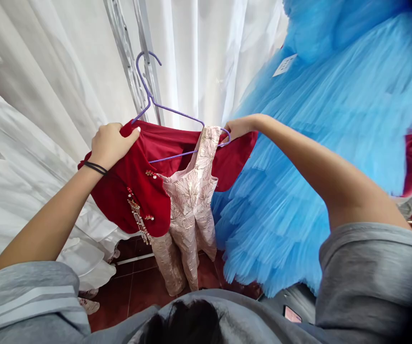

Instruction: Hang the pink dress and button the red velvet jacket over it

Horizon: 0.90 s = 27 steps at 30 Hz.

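Observation:
A purple hanger (177, 112) carries a pale pink textured dress (188, 196), one of its straps looped over the hanger's right end. A dark red velvet cape (148, 191) with beaded trim lies over the left side of the hanger and spreads behind the dress. My left hand (111, 143) grips the cape at the hanger's left shoulder, thumb on top. At the hanger's right end, my right hand (236, 128) has its fingers closed near the strap and the red cloth. Those fingertips are partly hidden, so what exactly they pinch is unclear.
A large light blue tulle gown (299, 143) fills the right side, with a white tag (285, 65) on it. White fabric (41, 95) hangs at the left and back, beside a metal rack post (129, 52). The floor (134, 286) is dark red tile. A phone (292, 314) lies low right.

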Each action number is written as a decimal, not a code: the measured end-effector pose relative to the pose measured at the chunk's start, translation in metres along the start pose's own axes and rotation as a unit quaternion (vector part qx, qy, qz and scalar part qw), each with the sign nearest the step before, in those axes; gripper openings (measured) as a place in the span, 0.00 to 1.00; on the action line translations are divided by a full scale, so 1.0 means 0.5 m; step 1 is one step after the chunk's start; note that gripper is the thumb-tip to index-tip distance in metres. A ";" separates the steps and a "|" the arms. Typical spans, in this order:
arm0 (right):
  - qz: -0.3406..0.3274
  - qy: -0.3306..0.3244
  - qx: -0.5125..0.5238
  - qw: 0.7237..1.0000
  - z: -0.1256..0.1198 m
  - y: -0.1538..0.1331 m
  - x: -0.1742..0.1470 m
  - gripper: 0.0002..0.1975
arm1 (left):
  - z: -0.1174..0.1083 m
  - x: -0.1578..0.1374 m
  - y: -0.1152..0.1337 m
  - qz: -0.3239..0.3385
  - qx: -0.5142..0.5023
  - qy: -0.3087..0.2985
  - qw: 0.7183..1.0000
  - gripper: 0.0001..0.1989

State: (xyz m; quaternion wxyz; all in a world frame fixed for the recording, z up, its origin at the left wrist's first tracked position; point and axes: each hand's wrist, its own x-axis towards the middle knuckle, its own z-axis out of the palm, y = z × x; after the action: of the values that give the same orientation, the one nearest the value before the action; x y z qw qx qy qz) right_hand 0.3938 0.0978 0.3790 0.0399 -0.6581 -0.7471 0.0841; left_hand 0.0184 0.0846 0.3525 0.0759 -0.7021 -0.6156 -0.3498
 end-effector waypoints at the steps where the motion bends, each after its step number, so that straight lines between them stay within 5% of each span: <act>1: 0.013 0.063 -0.041 0.997 -0.021 -0.008 -0.004 0.11 | -0.002 -0.002 0.001 0.000 0.006 0.000 1.000 0.22; 4: 0.021 0.341 -0.134 0.930 -0.077 -0.020 -0.022 0.10 | -0.006 -0.010 0.007 0.000 0.027 0.002 1.000 0.23; 6: -0.013 0.446 -0.158 0.881 -0.082 -0.017 -0.030 0.16 | -0.006 -0.014 0.009 -0.001 0.030 0.004 1.000 0.23; 8: -0.030 0.423 -0.152 0.893 -0.055 -0.007 -0.029 0.13 | -0.004 -0.014 0.008 -0.002 0.030 0.004 1.000 0.22; 11: -0.001 0.254 -0.050 0.966 0.012 0.008 -0.018 0.04 | -0.002 -0.013 0.004 -0.004 0.034 -0.003 0.999 0.23; 13: 0.027 0.201 0.050 0.978 0.044 0.014 -0.012 0.03 | -0.001 -0.019 0.012 0.005 0.033 0.014 0.999 0.23; 18: 0.089 0.270 0.225 0.932 0.010 0.012 -0.017 0.11 | 0.029 -0.070 0.112 0.148 0.033 0.123 0.981 0.26; 21: 0.070 0.286 0.182 0.938 -0.054 -0.008 -0.056 0.16 | 0.080 -0.086 0.206 0.225 0.002 0.019 0.974 0.20; 24: 0.053 0.340 0.121 0.931 -0.103 -0.057 -0.137 0.19 | 0.141 -0.069 0.277 0.191 -0.063 -0.067 0.977 0.18; 27: -0.011 0.421 0.048 0.906 -0.079 -0.138 -0.231 0.18 | 0.186 -0.040 0.300 0.153 -0.188 -0.099 0.965 0.14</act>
State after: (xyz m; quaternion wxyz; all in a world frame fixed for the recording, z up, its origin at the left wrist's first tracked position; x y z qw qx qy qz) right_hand 0.3480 -0.0220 0.4361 0.3832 -0.6211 -0.6634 -0.1653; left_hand 0.1934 0.0836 0.3200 -0.0662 -0.8208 -0.4287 -0.3717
